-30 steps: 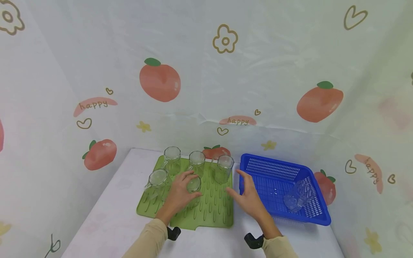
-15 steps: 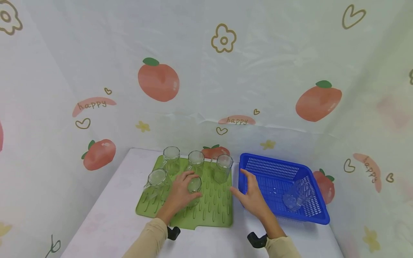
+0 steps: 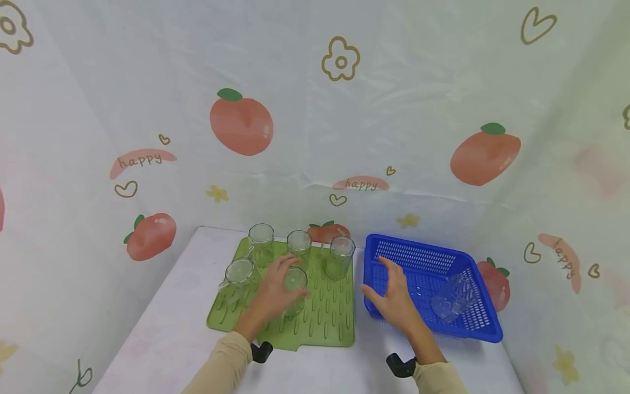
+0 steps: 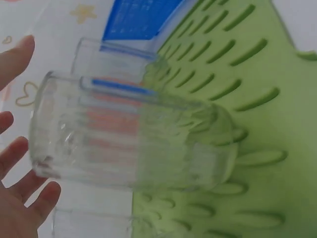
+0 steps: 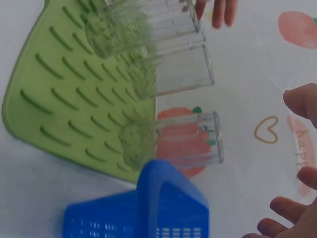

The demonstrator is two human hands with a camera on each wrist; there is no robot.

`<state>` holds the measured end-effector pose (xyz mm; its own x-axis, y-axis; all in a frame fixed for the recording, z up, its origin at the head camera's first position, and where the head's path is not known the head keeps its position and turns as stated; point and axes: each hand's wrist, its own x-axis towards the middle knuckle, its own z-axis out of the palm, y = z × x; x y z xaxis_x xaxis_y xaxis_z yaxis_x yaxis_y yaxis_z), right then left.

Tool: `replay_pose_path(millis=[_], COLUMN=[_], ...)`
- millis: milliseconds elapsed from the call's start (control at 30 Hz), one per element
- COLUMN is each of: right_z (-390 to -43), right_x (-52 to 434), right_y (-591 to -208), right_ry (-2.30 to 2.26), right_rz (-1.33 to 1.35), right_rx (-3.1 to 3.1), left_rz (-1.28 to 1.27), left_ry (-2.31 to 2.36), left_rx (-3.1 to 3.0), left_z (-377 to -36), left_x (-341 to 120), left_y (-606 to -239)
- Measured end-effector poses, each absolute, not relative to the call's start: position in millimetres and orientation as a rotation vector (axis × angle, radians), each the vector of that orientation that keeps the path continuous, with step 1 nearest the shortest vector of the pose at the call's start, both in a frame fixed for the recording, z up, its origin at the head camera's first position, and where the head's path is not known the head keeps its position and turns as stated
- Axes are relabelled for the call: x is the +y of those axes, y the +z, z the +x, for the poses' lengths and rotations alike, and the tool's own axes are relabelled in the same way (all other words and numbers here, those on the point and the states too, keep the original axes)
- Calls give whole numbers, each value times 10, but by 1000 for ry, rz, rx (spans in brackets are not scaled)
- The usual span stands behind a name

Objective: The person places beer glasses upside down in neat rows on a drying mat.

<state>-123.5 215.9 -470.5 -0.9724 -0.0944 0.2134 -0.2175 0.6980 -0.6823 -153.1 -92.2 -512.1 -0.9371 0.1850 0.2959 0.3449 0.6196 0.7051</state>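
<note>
My left hand [image 3: 272, 295] is beside a clear glass mug [image 3: 295, 293] standing upright on the green drying mat [image 3: 325, 323]. In the left wrist view the thumb [image 4: 17, 59] and fingers [image 4: 34, 198] are spread apart around the level of the rim of that mug [image 4: 133, 134]. Several other glass mugs are on the mat, such as one at its right back [image 3: 342, 257] and one at its left [image 3: 240, 273]. Over the near left rim of the blue plastic basket [image 3: 418, 246], my right hand [image 3: 397, 301] holds nothing, its thumb and fingers apart.
In the basket, a clear glass mug [image 3: 450, 301] lies tilted toward the right end. The white table [image 3: 162, 328] extends in front of and left of the mat. A printed curtain [image 3: 295, 137] hangs right behind the mat and basket.
My left hand has loosened from the mug, its fingers lifting and spreading. My right hand has shifted right, from beside the mat to over the basket's edge. The mugs stay in place.
</note>
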Motion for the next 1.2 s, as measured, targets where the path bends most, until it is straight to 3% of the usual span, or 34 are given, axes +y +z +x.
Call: replay_pose_path(millis=[367,767,1200], right_z=[-1270,-1275,-1290], right_x=[2337,2593,2876], right_y=[-4687,-4644,-4535], right_ry=[954,873,835], right_rz=[228,137,66], right_rx=[-2797,-2904,-2973], left_rz=[-442,-162,40], left_ry=[-1231,-1207,-1319], left_rx=[-2475,-2570,-2702], left_z=[-1609,-1578,-1488], left_x=[-1165,-1610,-2027], left_y=[-4938,-4851,-5073])
